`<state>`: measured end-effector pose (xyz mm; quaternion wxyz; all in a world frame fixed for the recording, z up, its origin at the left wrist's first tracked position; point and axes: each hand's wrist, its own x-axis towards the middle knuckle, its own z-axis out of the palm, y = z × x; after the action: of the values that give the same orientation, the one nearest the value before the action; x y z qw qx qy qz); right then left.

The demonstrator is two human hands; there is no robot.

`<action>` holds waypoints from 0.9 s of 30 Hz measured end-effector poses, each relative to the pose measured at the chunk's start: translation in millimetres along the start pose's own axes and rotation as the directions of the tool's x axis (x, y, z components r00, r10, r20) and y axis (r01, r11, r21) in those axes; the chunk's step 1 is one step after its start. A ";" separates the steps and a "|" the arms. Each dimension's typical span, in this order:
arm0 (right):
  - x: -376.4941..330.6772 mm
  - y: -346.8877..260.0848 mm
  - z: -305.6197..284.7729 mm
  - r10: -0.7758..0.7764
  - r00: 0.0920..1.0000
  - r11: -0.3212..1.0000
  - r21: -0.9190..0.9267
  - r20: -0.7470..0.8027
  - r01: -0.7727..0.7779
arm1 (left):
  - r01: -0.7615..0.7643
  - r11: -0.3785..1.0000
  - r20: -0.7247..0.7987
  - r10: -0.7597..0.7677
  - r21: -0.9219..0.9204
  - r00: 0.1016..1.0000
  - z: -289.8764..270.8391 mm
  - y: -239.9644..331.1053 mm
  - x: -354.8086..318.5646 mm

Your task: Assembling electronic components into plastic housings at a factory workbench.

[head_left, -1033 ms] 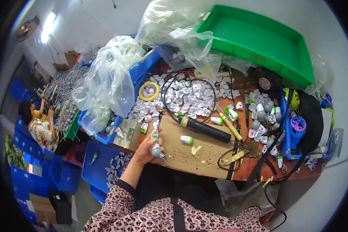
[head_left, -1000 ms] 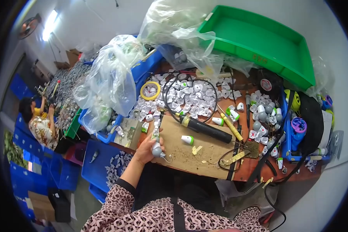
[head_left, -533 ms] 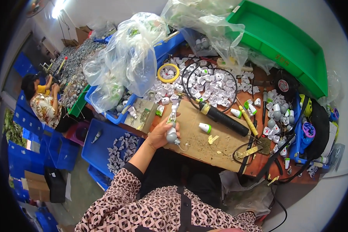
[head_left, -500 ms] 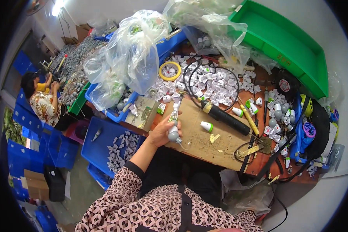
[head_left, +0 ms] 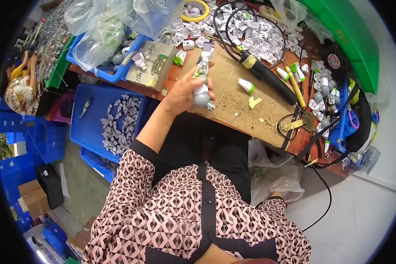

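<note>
My left hand (head_left: 181,90) is closed around a small grey and white bulb-shaped part (head_left: 202,95) with a thin wire trailing from it. It holds the part over the near edge of a brown cardboard mat (head_left: 233,94) on the workbench. A narrow white and green piece (head_left: 203,61) lies just beyond the fingers. A white cap with a green tip (head_left: 246,86) and a black tool with a yellow band (head_left: 264,72) lie on the mat to the right. My right sleeve runs down toward a plastic bag (head_left: 273,180) under the bench; the right hand itself is hidden.
Several small white parts (head_left: 251,31) and a yellow tape roll (head_left: 196,6) lie at the bench's far side. A blue tray with plastic bags (head_left: 105,48) stands at left, a blue bin of grey pieces (head_left: 119,123) below it. A green tray (head_left: 352,35) is far right. Another person (head_left: 20,88) sits at left.
The view has tilted down and closer to the bench. My left hand has kept the bulb-shaped part and turned it upright at the mat's near edge.
</note>
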<state>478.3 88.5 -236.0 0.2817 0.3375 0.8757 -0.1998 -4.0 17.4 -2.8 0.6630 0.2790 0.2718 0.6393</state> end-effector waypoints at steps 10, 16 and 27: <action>-52.0 -7.8 24.3 -0.035 0.996 0.997 -0.068 0.085 0.041 | 0.021 1.000 -0.012 -0.021 0.023 1.000 3.3 -1.1 -4.5; -90.2 -18.2 34.2 -0.017 0.990 0.996 -0.087 0.138 0.030 | 0.022 1.000 0.003 -0.022 0.020 1.000 2.1 -2.1 -0.1; -180.3 -38.4 4.5 0.099 0.957 0.982 -0.181 0.271 -0.050 | 0.011 0.999 0.045 -0.013 0.046 0.999 4.9 -1.5 2.3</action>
<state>563.6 -26.8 -120.1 0.4377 0.3132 0.8278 -0.1584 0.6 19.5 -0.4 0.6662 0.3069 0.2729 0.6225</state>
